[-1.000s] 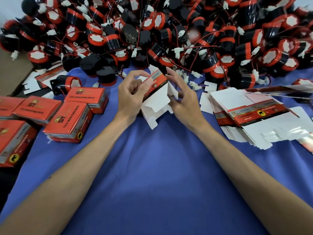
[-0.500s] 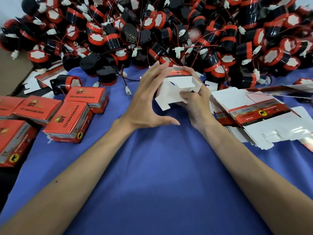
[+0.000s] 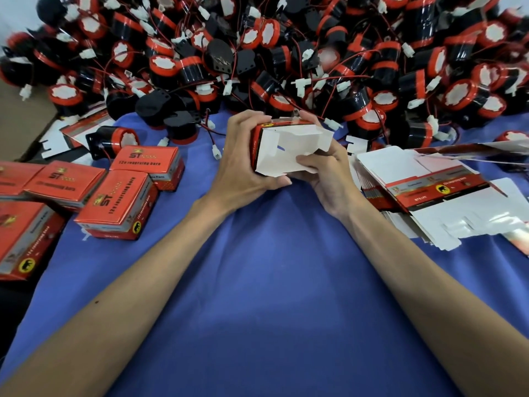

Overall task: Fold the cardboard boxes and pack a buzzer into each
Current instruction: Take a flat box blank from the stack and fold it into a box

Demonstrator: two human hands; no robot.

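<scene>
A half-formed red and white cardboard box (image 3: 289,147) is held above the blue cloth, its open white flaps facing me. My left hand (image 3: 243,164) grips its left side, fingers curled over the top and thumb underneath. My right hand (image 3: 323,170) holds the right side, with the thumb pressing a white bottom flap. A big pile of black and red buzzers (image 3: 286,58) with red wires and white plugs fills the far side of the table. One buzzer (image 3: 114,141) lies apart at the left.
Several closed red boxes (image 3: 114,204) lie at the left on the blue cloth (image 3: 263,282). A stack of flat unfolded box blanks (image 3: 429,190) sits to the right of my hands. A brown carton (image 3: 20,124) stands at the far left edge.
The box has been squared up from a flat blank. My left hand, spread open half a second ago, now grips the box's left side; my right hand shifted to the bottom flap.
</scene>
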